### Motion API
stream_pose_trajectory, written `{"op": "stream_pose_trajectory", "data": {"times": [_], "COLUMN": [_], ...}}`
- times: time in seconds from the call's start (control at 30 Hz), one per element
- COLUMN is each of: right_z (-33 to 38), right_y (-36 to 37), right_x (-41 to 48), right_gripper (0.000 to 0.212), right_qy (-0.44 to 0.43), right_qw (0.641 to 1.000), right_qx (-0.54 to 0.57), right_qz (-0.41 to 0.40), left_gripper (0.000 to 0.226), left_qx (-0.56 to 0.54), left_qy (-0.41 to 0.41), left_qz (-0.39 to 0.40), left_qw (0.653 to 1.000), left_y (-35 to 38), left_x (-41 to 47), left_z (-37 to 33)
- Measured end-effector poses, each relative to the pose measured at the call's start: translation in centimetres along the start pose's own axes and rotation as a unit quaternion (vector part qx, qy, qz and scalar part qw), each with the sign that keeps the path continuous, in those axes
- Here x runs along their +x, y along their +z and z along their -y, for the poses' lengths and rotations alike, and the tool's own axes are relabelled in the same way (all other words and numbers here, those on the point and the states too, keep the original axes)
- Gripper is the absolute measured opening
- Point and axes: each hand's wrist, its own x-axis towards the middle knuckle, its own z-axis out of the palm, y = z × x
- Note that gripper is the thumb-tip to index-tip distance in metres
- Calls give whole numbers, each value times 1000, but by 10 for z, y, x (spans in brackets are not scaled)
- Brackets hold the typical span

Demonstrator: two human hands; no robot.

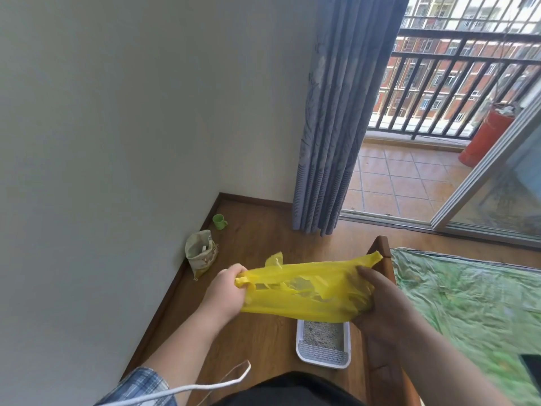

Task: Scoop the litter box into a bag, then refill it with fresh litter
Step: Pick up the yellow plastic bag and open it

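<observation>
A yellow plastic bag [304,291] is stretched between both hands at chest height. My left hand [225,291] grips its left handle in a fist. My right hand [377,300] holds the bag's right side, fingers tucked into the plastic. Directly below the bag, on the wooden floor, stands a white litter box [323,351] with grey litter inside and a grated step at its near end; its far end is hidden by the bag. A beige litter sack [201,253], open at the top, leans against the wall at left.
A green cup [219,221] sits in the floor corner. A bed with a green sheet [468,303] and wooden frame is at right. Blue curtain [330,127] hangs by the open balcony door. A white cord [205,385] dangles near my body.
</observation>
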Motion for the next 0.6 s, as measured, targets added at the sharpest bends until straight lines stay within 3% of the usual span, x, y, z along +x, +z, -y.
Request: {"op": "stream_pose_trajectory", "data": {"times": [0.13, 0.23, 0.3, 0.4, 0.43, 0.5, 0.6], "right_z": [4, 3, 5, 6, 5, 3, 3], "right_y": [-5, -11, -14, -9, -7, -5, -8], "right_x": [-5, -2, 1, 4, 6, 12, 24], "right_gripper": [21, 62, 73, 53, 40, 17, 19], "right_qy": [29, 50, 54, -31, -68, -162, -205], "right_qw": [992, 967, 949, 877, 845, 795, 799], "right_qx": [-100, -198, -263, -472, -529, -582, -553], "right_qz": [76, 150, 168, 84, 34, -59, -121], "left_gripper": [19, 27, 27, 24, 25, 25, 23], "left_qx": [-132, -265, -399, -643, -679, -698, -673], "left_qy": [-62, -97, -148, -187, -181, -150, -113], "left_qz": [-78, -90, -88, -12, 9, 42, 94], "left_qw": [986, 955, 901, 742, 712, 698, 725], "left_y": [-6, -10, -15, -26, -30, -35, -41], "left_x": [8, 11, 14, 20, 18, 13, 8], "left_z": [6, 0, -6, -21, -27, -40, -48]}}
